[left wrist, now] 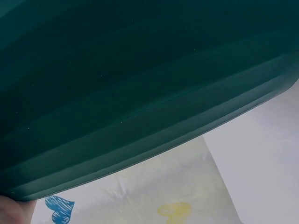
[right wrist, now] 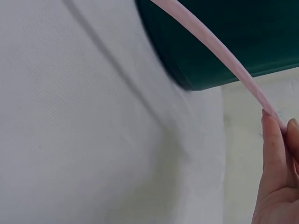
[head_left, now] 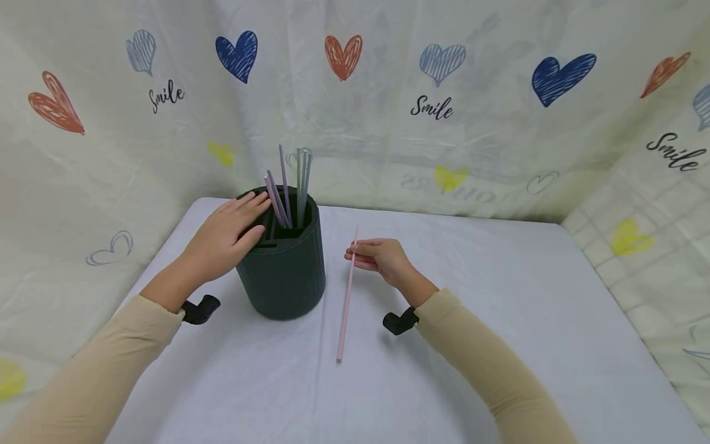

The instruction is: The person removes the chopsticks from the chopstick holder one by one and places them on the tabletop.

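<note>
Pink stick (head_left: 347,302): my right hand (head_left: 383,259) pinches it above the table (head_left: 499,296), beside the green pen holder (head_left: 285,283); my unclenched left hand (head_left: 227,231) rests atop that. Purple sticks (head_left: 285,179) and bluish sticks (head_left: 303,197) stand inside; I judge this one remains.

Cloth-walled booth: white table (head_left: 532,320), heart-printed drapes (head_left: 383,132)

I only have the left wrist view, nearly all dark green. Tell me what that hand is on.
Observer: The left hand rests on the top of a dark green holder.
Operator: Tell me what's inside.
Observer: Thin purple sticks and greyish sticks poke out above the rim.
Operator: Report the other hand.
Observer: The right hand pinches a pink stick, outside the holder.
</note>
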Available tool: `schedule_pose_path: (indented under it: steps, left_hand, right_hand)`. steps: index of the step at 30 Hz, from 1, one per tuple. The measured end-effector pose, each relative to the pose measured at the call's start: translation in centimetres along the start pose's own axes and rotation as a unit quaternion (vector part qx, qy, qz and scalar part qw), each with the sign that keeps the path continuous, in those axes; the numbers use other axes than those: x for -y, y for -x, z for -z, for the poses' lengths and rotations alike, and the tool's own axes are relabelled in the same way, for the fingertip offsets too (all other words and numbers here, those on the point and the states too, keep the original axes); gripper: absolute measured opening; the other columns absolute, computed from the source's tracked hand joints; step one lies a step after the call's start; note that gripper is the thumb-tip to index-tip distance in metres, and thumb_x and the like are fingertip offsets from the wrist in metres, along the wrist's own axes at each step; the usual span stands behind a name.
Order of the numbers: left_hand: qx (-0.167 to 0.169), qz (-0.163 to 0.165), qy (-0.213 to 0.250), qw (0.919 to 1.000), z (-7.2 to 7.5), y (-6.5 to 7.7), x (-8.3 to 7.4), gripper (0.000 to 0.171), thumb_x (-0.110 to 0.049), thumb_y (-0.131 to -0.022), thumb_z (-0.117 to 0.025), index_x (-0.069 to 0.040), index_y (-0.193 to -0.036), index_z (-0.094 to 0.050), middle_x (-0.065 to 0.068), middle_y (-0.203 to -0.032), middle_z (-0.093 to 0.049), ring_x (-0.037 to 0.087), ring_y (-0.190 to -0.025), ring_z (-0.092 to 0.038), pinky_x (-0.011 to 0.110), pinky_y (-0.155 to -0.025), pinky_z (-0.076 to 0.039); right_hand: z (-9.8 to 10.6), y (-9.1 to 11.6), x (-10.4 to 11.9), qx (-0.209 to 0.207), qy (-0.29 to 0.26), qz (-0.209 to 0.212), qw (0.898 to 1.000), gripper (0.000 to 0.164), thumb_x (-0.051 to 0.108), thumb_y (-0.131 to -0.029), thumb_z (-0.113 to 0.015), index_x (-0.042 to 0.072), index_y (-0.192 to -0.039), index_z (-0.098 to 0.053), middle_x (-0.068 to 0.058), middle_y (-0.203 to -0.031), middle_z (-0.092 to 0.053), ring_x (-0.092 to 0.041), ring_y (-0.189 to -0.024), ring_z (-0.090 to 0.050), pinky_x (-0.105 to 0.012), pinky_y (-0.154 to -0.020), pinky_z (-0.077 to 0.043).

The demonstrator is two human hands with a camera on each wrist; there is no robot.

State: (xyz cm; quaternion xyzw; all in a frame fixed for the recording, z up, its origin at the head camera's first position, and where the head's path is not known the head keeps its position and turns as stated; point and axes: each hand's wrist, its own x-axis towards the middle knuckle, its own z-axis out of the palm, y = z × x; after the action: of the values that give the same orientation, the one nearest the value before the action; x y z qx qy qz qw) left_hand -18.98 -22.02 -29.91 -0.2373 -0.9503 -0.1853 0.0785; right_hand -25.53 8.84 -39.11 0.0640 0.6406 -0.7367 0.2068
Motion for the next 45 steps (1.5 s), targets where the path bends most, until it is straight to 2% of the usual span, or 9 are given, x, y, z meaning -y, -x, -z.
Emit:
schedule_pose_path:
  steps: [12,16,21,30,36,45]
  left_hand:
    - [0.005,0.003,0.001,1.0000,0.1,-0.1,-0.1,0.055,-0.026,-0.105,-0.040,-0.005,-0.155,-0.033,0.014,-0.163,-0.029,0.036,-0.154,-0.020,0.053,-0.126,-0.015]
    - [0.004,0.001,0.001,1.0000,0.0,-0.1,-0.1,0.055,-0.026,-0.105,-0.041,-0.005,-0.155,-0.033,0.015,-0.163,-0.029,0.036,-0.153,-0.021,0.053,-0.126,-0.015]
    - [0.003,-0.001,0.003,1.0000,-0.1,-0.1,0.0,0.055,-0.027,-0.105,-0.041,-0.005,-0.155,-0.034,0.015,-0.163,-0.030,0.036,-0.153,-0.021,0.054,-0.126,-0.015]
    - [-0.001,0.002,0.001,1.0000,0.0,-0.1,-0.1,0.054,-0.026,-0.105,-0.041,-0.005,-0.155,-0.034,0.015,-0.163,-0.030,0.036,-0.153,-0.021,0.054,-0.126,-0.015]
    - [0.004,0.002,0.005,1.0000,0.0,-0.1,-0.1,0.054,-0.027,-0.106,-0.040,-0.006,-0.155,-0.033,0.015,-0.163,-0.029,0.036,-0.154,-0.020,0.053,-0.126,-0.014]
    - [0.006,0.004,0.005,1.0000,-0.1,0.0,-0.1,0.054,-0.027,-0.106,-0.040,-0.006,-0.155,-0.032,0.015,-0.163,-0.028,0.036,-0.154,-0.020,0.054,-0.126,-0.014]
  right_hand:
    - [0.2,-2.3,-2.7,-0.005,-0.001,-0.036,0.999,0.036,0.003,-0.096,-0.062,-0.012,-0.129,-0.060,-0.007,-0.090,-0.076,-0.012,-0.081,-0.075,-0.023,-0.073,-0.062]
    - [0.1,-2.8,-3.7,-0.019,0.005,-0.057,0.998,0.034,0.004,-0.093,-0.067,-0.009,-0.124,-0.064,-0.007,-0.088,-0.077,-0.013,-0.080,-0.076,-0.022,-0.071,-0.062]
    - [-0.2,-3.2,-4.6,-0.035,0.040,-0.077,0.996,0.027,0.007,-0.089,-0.072,-0.005,-0.114,-0.071,-0.006,-0.084,-0.077,-0.011,-0.074,-0.075,-0.020,-0.067,-0.061]
    - [-0.6,-3.3,-4.5,-0.060,0.117,-0.054,0.990,0.023,0.005,-0.085,-0.077,-0.007,-0.104,-0.074,-0.007,-0.079,-0.077,-0.008,-0.059,-0.070,-0.021,-0.059,-0.060]
    - [-0.5,-3.1,-4.0,-0.064,0.194,-0.044,0.978,0.021,0.010,-0.083,-0.079,-0.005,-0.097,-0.077,-0.004,-0.065,-0.071,-0.008,-0.052,-0.067,-0.019,-0.053,-0.057]
    - [0.0,-2.6,-3.7,-0.058,0.223,-0.031,0.973,0.019,0.010,-0.085,-0.078,-0.006,-0.093,-0.075,-0.009,-0.066,-0.072,-0.009,-0.052,-0.067,-0.021,-0.055,-0.059]
